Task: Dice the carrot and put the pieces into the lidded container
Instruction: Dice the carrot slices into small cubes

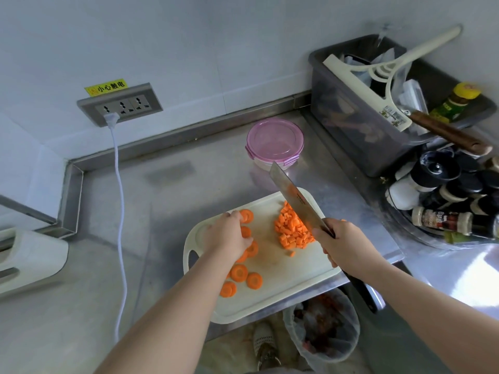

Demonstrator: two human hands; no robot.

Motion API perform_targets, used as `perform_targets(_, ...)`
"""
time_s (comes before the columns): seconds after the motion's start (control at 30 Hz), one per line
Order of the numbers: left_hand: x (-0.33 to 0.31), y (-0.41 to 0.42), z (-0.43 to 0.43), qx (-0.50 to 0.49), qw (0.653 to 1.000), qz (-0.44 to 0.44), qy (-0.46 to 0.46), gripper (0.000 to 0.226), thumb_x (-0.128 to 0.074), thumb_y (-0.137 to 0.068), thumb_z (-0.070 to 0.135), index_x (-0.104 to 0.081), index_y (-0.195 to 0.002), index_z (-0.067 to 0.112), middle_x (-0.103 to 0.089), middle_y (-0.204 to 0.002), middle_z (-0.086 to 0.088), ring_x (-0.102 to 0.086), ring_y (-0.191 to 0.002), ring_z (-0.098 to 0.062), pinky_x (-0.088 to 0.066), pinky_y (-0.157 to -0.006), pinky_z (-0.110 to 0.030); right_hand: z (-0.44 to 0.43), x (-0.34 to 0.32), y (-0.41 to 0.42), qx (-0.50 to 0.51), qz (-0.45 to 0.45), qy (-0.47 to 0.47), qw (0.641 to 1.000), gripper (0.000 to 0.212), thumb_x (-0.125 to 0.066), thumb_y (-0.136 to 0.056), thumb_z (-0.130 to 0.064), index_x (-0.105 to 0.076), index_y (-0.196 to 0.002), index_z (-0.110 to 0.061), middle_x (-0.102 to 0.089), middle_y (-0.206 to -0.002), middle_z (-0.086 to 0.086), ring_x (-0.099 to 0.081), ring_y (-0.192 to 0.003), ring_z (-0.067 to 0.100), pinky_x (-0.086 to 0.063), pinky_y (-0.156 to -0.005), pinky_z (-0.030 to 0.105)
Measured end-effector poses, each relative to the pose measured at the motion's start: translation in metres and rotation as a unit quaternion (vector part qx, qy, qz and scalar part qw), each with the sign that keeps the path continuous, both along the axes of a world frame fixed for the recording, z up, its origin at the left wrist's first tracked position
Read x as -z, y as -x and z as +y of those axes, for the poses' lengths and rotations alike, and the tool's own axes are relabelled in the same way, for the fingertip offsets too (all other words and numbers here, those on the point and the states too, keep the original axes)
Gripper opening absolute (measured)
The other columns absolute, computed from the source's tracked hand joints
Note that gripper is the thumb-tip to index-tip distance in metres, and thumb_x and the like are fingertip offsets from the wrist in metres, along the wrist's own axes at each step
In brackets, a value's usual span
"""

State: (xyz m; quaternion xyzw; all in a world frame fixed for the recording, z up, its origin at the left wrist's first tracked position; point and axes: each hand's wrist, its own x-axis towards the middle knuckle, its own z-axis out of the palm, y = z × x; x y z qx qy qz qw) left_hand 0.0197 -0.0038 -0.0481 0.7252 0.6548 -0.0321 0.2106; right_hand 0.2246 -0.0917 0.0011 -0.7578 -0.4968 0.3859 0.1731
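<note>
Steel cleaver (294, 201) in right hand (343, 241); left hand (229, 234) touches round carrot slices (239, 272).

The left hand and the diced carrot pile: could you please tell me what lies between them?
Head view: past the carrot slices at the left hand, only bare cutting board reaches the diced carrot pile.
</note>
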Motion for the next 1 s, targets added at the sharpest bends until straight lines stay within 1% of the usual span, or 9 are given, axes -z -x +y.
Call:
perform_targets(0.1,-0.001,0.005,-0.004,0.003,1.000,-0.004,0.015,0.041,-0.067,-0.082,0.036,-0.054,-0.119,0.028,-0.054,-0.117,0.007,-0.058,-0.105,-0.018,-0.041,-0.084,-0.029,0.000,-0.001,0.002,0.000,0.002,0.005,1.000,0.025,-0.043,-0.099,-0.021,-0.056,-0.081,-0.008,-0.052,-0.063,0.004,-0.048,-0.048,0.015,-0.042,-0.040,0.016)
perform_targets(0.2,-0.003,0.006,-0.006,0.007,1.000,0.004,0.012,0.033,-0.066,-0.081,0.033,-0.057,-0.113,0.027,-0.053,-0.108,0.005,-0.058,-0.094,-0.020,-0.041,-0.075,-0.029,0.000,0.000,0.005,0.005,0.015,0.004,1.000,0.025,-0.045,-0.098,-0.019,-0.057,-0.085,-0.002,-0.051,-0.061,0.003,-0.046,-0.046,0.015,-0.040,-0.039,0.015)
perform_targets(0.3,-0.005,0.008,-0.006,-0.010,0.999,-0.035,0.015,0.032,-0.065,-0.080,0.029,-0.057,-0.111,0.026,-0.054,-0.101,0.007,-0.054,-0.085,-0.016,-0.040,-0.071,-0.027,0.001,-0.002,0.007,0.007,0.028,0.006,1.000,0.024,-0.045,-0.098,-0.018,-0.055,-0.081,-0.004,-0.050,-0.060,0.003,-0.043,-0.042,0.014,-0.038,-0.038,0.016)
perform_targets(0.4,-0.009,0.016,0.001,-0.019,0.998,-0.064,0.002,0.039,-0.067,-0.078,0.032,-0.054,-0.115,0.029,-0.058,-0.113,0.006,-0.059,-0.098,-0.019,-0.044,-0.075,-0.028,0.001,-0.004,0.007,0.009,0.034,0.005,0.999,0.024,-0.046,-0.098,-0.017,-0.053,-0.077,-0.008,-0.050,-0.060,0.003,-0.042,-0.041,0.014,-0.036,-0.037,0.015)
perform_targets(0.5,-0.010,0.021,0.005,0.035,0.998,-0.054,0.025,0.042,-0.065,-0.079,0.028,-0.055,-0.120,0.030,-0.056,-0.121,0.005,-0.058,-0.107,-0.019,-0.045,-0.083,-0.029,0.000,-0.004,0.005,0.006,0.030,0.004,1.000,0.023,-0.046,-0.098,-0.019,-0.054,-0.079,-0.008,-0.051,-0.061,0.002,-0.044,-0.043,0.014,-0.035,-0.037,0.014)
perform_targets(0.67,-0.005,0.016,0.005,0.089,0.995,-0.015,0.040,0.040,-0.068,-0.083,0.031,-0.056,-0.121,0.028,-0.052,-0.122,0.002,-0.057,-0.106,-0.020,-0.046,-0.087,-0.034,-0.001,-0.005,0.003,-0.003,0.022,0.010,1.000,0.024,-0.046,-0.099,-0.021,-0.056,-0.082,-0.007,-0.051,-0.062,0.001,-0.044,-0.043,0.012,-0.037,-0.039,0.015)
perform_targets(0.83,-0.005,0.010,0.006,0.128,0.991,0.022,0.018,0.043,-0.066,-0.083,0.029,-0.054,-0.124,0.027,-0.050,-0.125,0.003,-0.056,-0.109,-0.020,-0.041,-0.082,-0.028,-0.001,-0.004,0.000,0.005,0.031,0.009,0.999,0.026,-0.045,-0.098,-0.019,-0.054,-0.084,0.002,-0.049,-0.061,0.005,-0.041,-0.046,0.017,-0.036,-0.038,0.016)
perform_targets(0.9,-0.010,0.011,0.007,0.109,0.994,0.014,0.022,0.043,-0.065,-0.081,0.030,-0.054,-0.123,0.030,-0.053,-0.123,0.005,-0.057,-0.110,-0.019,-0.043,-0.084,-0.028,-0.001,-0.005,-0.001,0.001,0.027,0.011,1.000,0.027,-0.045,-0.098,-0.020,-0.054,-0.084,0.002,-0.050,-0.062,0.005,-0.042,-0.047,0.017,-0.037,-0.038,0.016)
perform_targets(1.0,-0.012,0.022,0.013,0.044,0.997,-0.043,0.049,0.045,-0.068,-0.073,0.028,-0.057,-0.116,0.030,-0.061,-0.114,0.008,-0.059,-0.105,-0.017,-0.047,-0.085,-0.029,-0.001,-0.006,-0.003,-0.003,0.029,0.015,0.999,0.027,-0.045,-0.099,-0.021,-0.053,-0.080,-0.005,-0.050,-0.062,0.004,-0.043,-0.046,0.017,-0.037,-0.038,0.015)
